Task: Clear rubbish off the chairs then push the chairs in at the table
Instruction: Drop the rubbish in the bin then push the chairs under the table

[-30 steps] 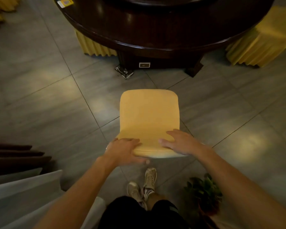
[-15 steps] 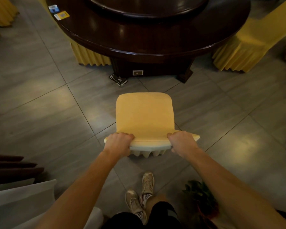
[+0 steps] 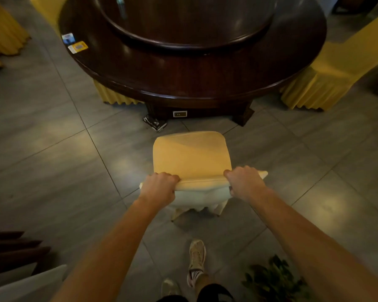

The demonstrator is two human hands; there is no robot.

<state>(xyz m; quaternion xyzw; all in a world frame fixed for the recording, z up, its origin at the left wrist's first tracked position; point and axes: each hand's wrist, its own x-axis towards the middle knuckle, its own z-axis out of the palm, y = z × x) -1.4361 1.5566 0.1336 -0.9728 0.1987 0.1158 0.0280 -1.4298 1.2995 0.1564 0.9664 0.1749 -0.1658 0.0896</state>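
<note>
On the tiled floor (image 3: 52,171), short of the round dark table (image 3: 183,83), stands a yellow-covered chair (image 3: 191,158), its seat bare. Left hand (image 3: 158,188) and right hand (image 3: 246,185) each hold a closed grip on its backrest top. Two small cards (image 3: 74,43) lie near the table's left rim.

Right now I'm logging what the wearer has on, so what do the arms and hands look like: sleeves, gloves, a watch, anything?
Both forearms are bare up to the frame's edge: no sleeves show. The left hand and the right hand wear no gloves, and no watch, ring or wristband is visible. Lower down, dark shorts and pale lace-up trainers show.
</note>
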